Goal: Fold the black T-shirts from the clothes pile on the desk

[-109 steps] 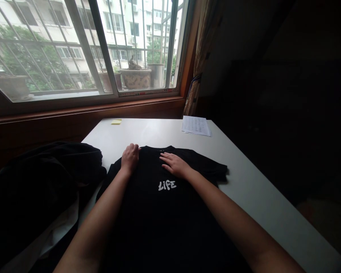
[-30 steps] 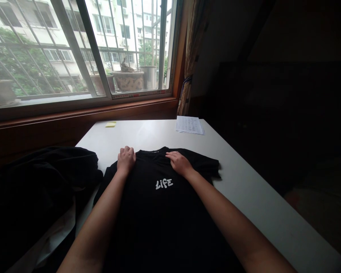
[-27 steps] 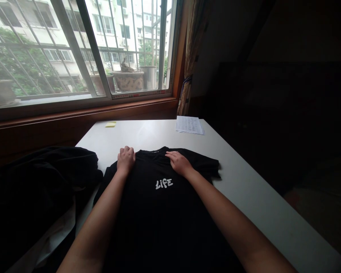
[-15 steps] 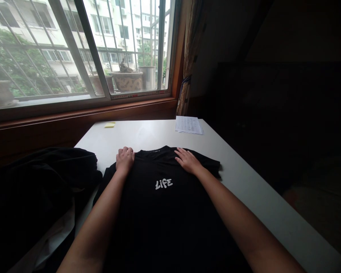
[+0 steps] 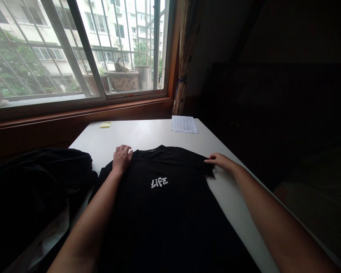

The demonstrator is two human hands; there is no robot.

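A black T-shirt point(image 5: 173, 212) lies spread on the white table point(image 5: 142, 132), its collar at the far side and white lettering on its chest. At the left shoulder of the shirt, my left hand point(image 5: 122, 158) has its fingers curled over the fabric beside the collar. My right hand point(image 5: 220, 161) pinches the outer end of the right sleeve point(image 5: 204, 167) between thumb and fingers. The shirt's lower part runs out of view toward me, and my left forearm covers some of its left side.
A heap of dark cloth point(image 5: 42, 182) is on the left, with a pale patch low on it. Yellow sticky notes point(image 5: 105, 124) and printed papers point(image 5: 184, 124) lie at the table's far edge. Beyond stand a barred window point(image 5: 125, 49) and a tied curtain point(image 5: 183, 64).
My right hand has moved right from the shirt's shoulder to the sleeve end and now pinches it. My left hand stays at the left shoulder. The view has shifted slightly.
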